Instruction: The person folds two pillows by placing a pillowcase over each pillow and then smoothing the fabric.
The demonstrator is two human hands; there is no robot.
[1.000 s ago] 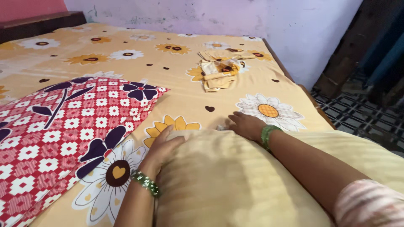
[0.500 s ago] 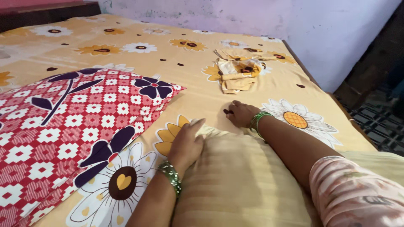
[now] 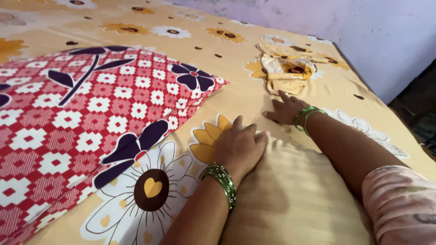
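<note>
Yellow striped cloth (image 3: 295, 195) lies near the bed's (image 3: 254, 97) near edge, over the flowered sheet. Left hand (image 3: 238, 147) presses flat and open on the cloth's far edge; right hand (image 3: 284, 109) rests open just beyond it. A crumpled yellow cloth (image 3: 284, 70) lies toward the far right corner, a red checked cover (image 3: 68, 122) on the left.

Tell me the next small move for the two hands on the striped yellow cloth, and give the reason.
Probably slide the right hand back onto the striped yellow cloth and press its far edge flat. The left hand lies palm down on the cloth's near corner, while the right hand rests beyond the edge on the flowered bedsheet, so that side looks unheld. The crumpled yellow cloth lies farther off, untouched.
</note>
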